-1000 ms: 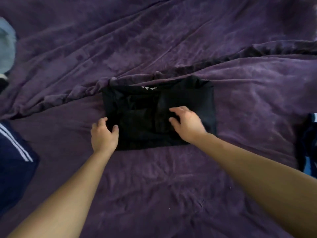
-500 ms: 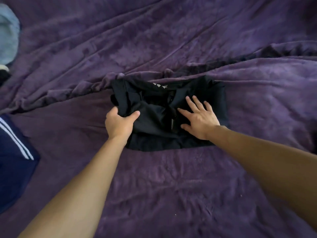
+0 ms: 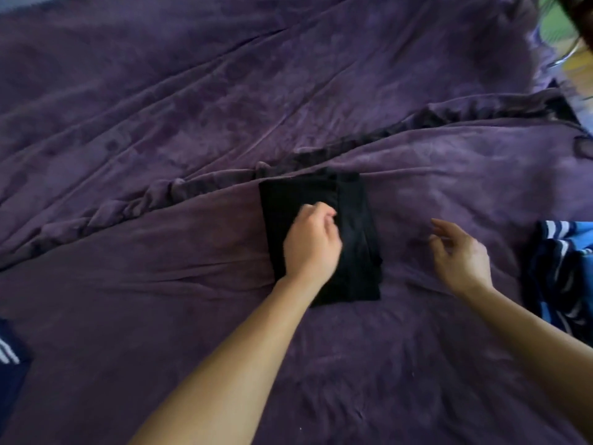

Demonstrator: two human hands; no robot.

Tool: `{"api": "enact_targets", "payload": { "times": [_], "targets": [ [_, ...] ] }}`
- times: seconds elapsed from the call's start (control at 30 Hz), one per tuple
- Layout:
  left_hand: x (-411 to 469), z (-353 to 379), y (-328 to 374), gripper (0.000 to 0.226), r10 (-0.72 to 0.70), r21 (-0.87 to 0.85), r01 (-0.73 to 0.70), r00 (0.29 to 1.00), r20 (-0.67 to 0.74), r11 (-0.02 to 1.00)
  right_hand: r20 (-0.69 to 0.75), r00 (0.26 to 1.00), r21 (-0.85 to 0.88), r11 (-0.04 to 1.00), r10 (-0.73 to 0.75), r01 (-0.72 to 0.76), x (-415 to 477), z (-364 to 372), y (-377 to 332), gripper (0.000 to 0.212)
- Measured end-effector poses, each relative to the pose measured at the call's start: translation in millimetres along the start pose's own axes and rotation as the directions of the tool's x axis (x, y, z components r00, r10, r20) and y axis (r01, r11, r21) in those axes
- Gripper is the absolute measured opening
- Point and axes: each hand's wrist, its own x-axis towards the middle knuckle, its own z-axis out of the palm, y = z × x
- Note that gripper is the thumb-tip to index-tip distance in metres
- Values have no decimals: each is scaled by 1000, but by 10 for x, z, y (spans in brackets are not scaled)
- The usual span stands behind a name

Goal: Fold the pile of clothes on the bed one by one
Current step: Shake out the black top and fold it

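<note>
Bed: we see a rumpled purple plush blanket (image 3: pixel 160 284). A long ridge (image 3: pixel 192 187) in it runs across just beyond the left hand.
Black garment (image 3: pixel 359 252): folded into a narrow rectangle, flat on the blanket, under the left hand and reaching past its knuckles.
Left hand (image 3: pixel 313 245): rests on the garment, fingers curled against the cloth by a lengthwise fold. It is blurred, so we cannot tell whether they pinch it.
Right hand (image 3: pixel 462 255): released, fingers loose and spread, holding nothing. It is over bare blanket, right of the left hand and apart from the garment.
Blue striped clothes (image 3: pixel 564 268): a heap beyond the right hand.
Navy garment (image 3: pixel 9 364): white stripes, well left of the left hand.
</note>
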Motion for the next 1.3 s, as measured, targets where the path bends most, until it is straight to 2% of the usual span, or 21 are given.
{"api": "enact_targets", "payload": {
  "times": [0.07,0.1,0.2,0.3,0.37,0.43,0.6,0.73,0.87,0.97,1.2,1.3],
  "targets": [
    [73,-90,-288,19,-1,89,21,977,-215,996,-35,997,-20,997,-75,75,-51,75,-88,37],
    [115,-124,-431,26,-32,122,64,969,-246,990,-33,991,-15,992,-129,129,-95,154,-189,42],
    [228,-113,-776,63,-274,124,283,958,-83,951,58,967,0,969,-248,249,-254,525,-605,64],
    [341,-9,-972,79,-384,-14,385,922,52,923,231,953,-106,968,-198,227,-271,960,-790,78],
    [382,75,-1002,80,-349,-9,350,936,34,937,223,961,-196,958,-165,210,-213,1123,-760,78],
    [379,161,-974,75,-261,32,261,965,-5,965,155,970,-253,941,-188,223,-185,1156,-698,76],
    [171,178,-703,52,-60,239,80,994,-92,968,106,965,-155,955,-239,253,-256,939,-683,66],
    [-120,139,-340,41,15,295,-1,999,-45,956,82,973,-131,965,-216,225,-484,491,-571,55],
    [-391,276,177,39,63,261,-68,998,25,963,36,982,-129,974,-183,187,-656,-99,-248,49],
    [-436,481,704,40,87,196,-89,996,20,977,-19,983,-162,971,-183,177,-520,-601,31,49],
    [-97,1224,2167,43,161,-25,-163,985,-54,986,-213,922,-284,924,-323,257,459,-1906,760,50],
    [130,1638,2708,44,163,-91,-170,984,-77,981,-237,889,-318,896,-391,310,979,-2387,1092,51]
  ]
}}
